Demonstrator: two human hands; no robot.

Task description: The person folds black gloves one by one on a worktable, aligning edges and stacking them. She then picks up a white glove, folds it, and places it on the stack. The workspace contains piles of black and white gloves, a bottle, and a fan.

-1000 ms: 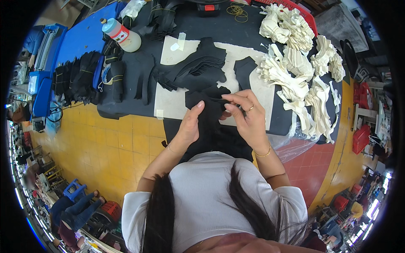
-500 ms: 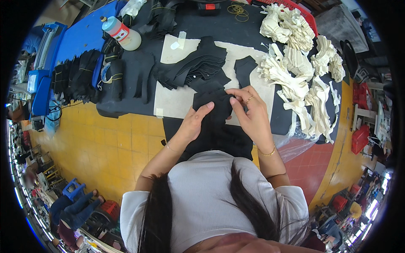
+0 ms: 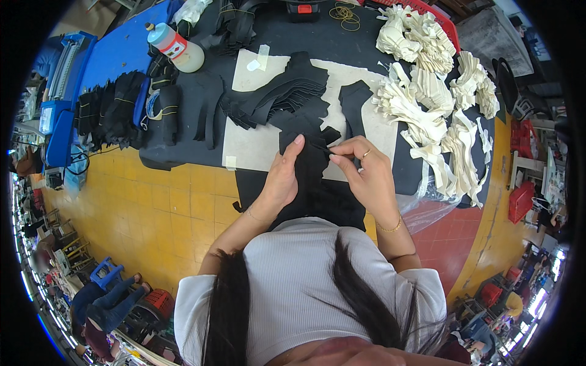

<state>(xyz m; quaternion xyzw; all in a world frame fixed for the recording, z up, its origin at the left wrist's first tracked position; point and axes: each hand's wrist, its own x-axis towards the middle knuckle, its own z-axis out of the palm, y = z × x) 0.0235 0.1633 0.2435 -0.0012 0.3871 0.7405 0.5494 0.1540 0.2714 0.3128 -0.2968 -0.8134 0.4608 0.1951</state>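
My left hand (image 3: 283,177) grips a small stack of black fabric pieces (image 3: 311,160) at the table's near edge, thumb on top and the other fingers hidden beneath. At the stack's right side, my right hand (image 3: 366,171) pinches the edge of one black piece between thumb and forefinger. Just beyond lies a fanned pile of cut black fabric (image 3: 284,91) on a pale sheet (image 3: 253,149). One more black piece (image 3: 354,104) rests to the right of that pile.
Cream fabric bundles (image 3: 421,104) cover the table's right side. At the back left stands a bottle (image 3: 177,49) with a red label. Banded black bundles (image 3: 110,110) lie left, near a blue machine (image 3: 64,91). Yellow rubber bands (image 3: 346,15) sit at the far edge.
My right hand has shifted slightly down and right, drawing the edge of a black piece sideways. My left thumb has turned more upright on the stack.
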